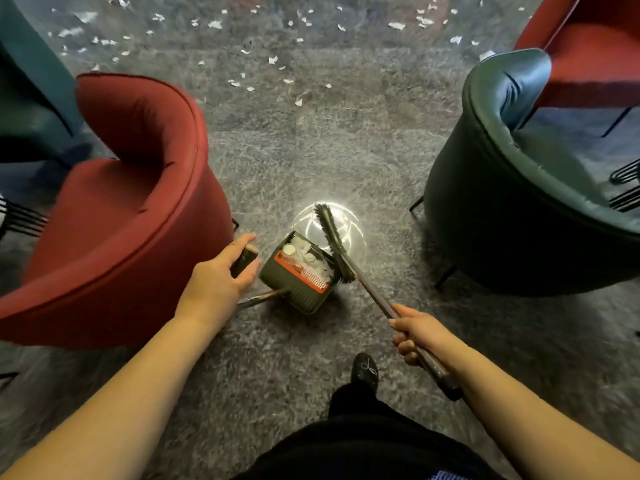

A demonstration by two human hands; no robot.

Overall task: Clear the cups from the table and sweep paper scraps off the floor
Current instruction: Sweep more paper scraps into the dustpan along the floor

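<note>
The left hand (221,271) is wrapped around the top of the dustpan handle (244,261), and the right hand (415,332) is clenched on the broom stick (374,296), whose brush head (330,237) lies along the open mouth of the dustpan (299,271). The pan is tilted on the grey carpet (311,161) between the two nearer chairs and already holds white paper bits and what look like small cup lids or cups, though the blur makes that uncertain.

The main risk, as I judge it, is spillage: the pan leans on its pole, and a jolt from the brush or a slip of the left hand's grip could tip it and drop its load back on the carpet. The carpet pile may also hold on to light scraps, so a hard stroke could flick them past the pan rather than into it.

Most of the paper scraps (273,60) lie well ahead, scattered across the far floor, so I judge the sweeping far from finished. The red chair (131,209) stands just beside the left hand and the dark green chair (502,216) on the right; together they narrow the lane forward, and scraps near their legs look hard to reach. Another red chair (588,50) stands at the far right. No counter is in view
</note>
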